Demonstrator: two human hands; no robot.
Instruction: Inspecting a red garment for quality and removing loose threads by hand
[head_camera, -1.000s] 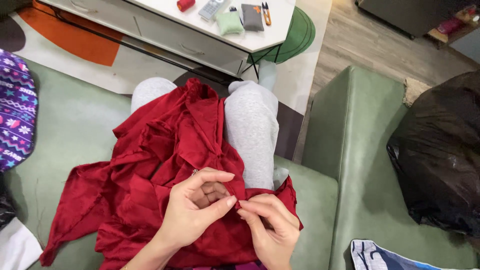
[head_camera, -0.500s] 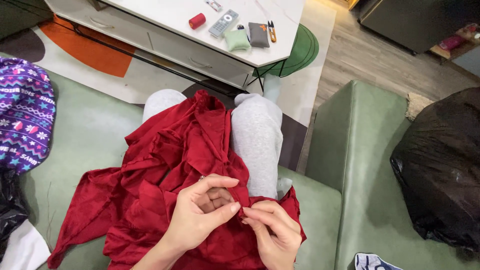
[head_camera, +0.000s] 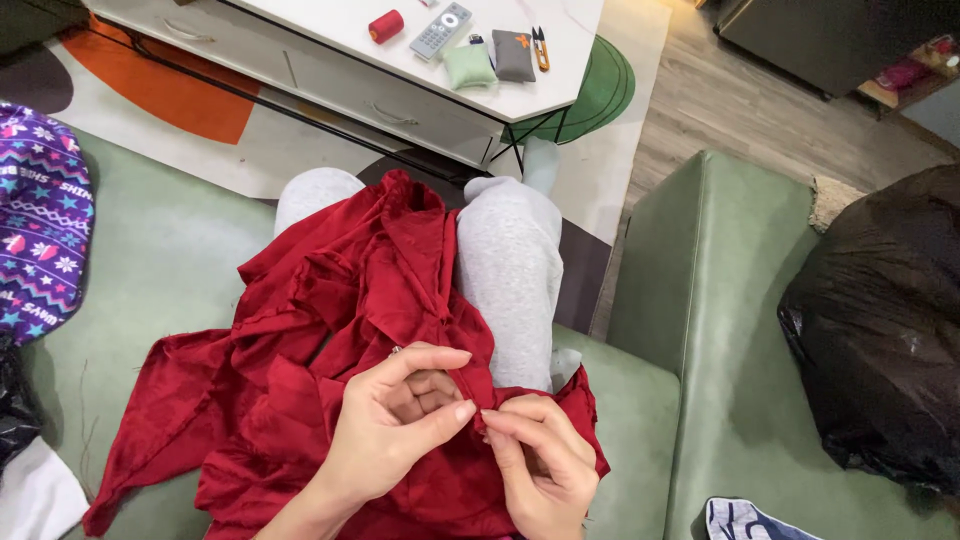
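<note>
- On a sage-green sofa (head_camera: 170, 260), smooth and matte, with a broad squared arm at the right; the person sits here, grey-trousered legs (head_camera: 505, 270) stretched toward the table.
- Black plastic bag (head_camera: 880, 330), glossy and crumpled, bulging on the far side of the sofa arm, well apart from the hands.
- Red cloth (head_camera: 300, 370), thin woven fabric, heavily rumpled and folded, draped over the lap and spilling left onto the seat cushion; covers the left leg, leaves the right one mostly bare.
- White low table (head_camera: 420, 70) just beyond the knees, flat top with angled corners, drawers in front, thin black legs.
- Rug (head_camera: 180, 110) under the table, pale with orange and green curved patches; wood-plank floor beyond.
- Purple patterned fabric (head_camera: 40, 240) at the left edge of the seat, knit-like with stars and bands.
- Left hand (head_camera: 400, 420), fingers curled, thumb and forefinger pinching a fold of the red cloth.
- Right hand (head_camera: 540, 460), fingertips pressed together on the same fold, touching the left thumb; what lies between them is too small to tell.
- On the table: grey remote (head_camera: 441, 30), green pouch (head_camera: 468, 66), grey pouch (head_camera: 513, 54), red spool (head_camera: 385, 26), small snips (head_camera: 541, 45).
</note>
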